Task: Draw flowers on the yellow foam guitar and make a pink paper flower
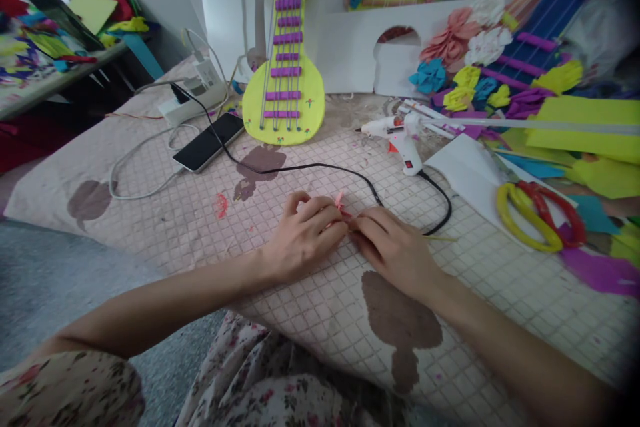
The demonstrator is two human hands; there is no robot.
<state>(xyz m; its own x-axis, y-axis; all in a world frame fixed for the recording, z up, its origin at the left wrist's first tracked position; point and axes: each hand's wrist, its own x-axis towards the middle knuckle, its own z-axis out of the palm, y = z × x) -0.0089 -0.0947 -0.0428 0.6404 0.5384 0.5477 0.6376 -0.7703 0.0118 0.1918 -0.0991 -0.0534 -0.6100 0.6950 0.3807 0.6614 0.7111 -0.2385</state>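
Low over the checked tablecloth, my left hand (306, 237) and my right hand (397, 248) meet fingertip to fingertip. Both are closed around a small pink folded paper piece (341, 203), whose tip shows above the fingers; most of it is hidden. A thin yellowish stick (441, 237) shows beyond my right hand, and I cannot tell whether that hand holds it. Behind the hands runs a black cable (320, 165). A white glue gun (400, 140) lies beyond my right hand. Pink scraps (221, 205) are on the cloth left of my left hand.
A yellow paper guitar (284, 87) leans at the back. A phone (210, 142) lies near a power strip (193, 100). Scissors (540, 215) with red and yellow handles rest at right among coloured sheets (590, 130). Paper flowers (453, 37) decorate a blue guitar (530, 47).
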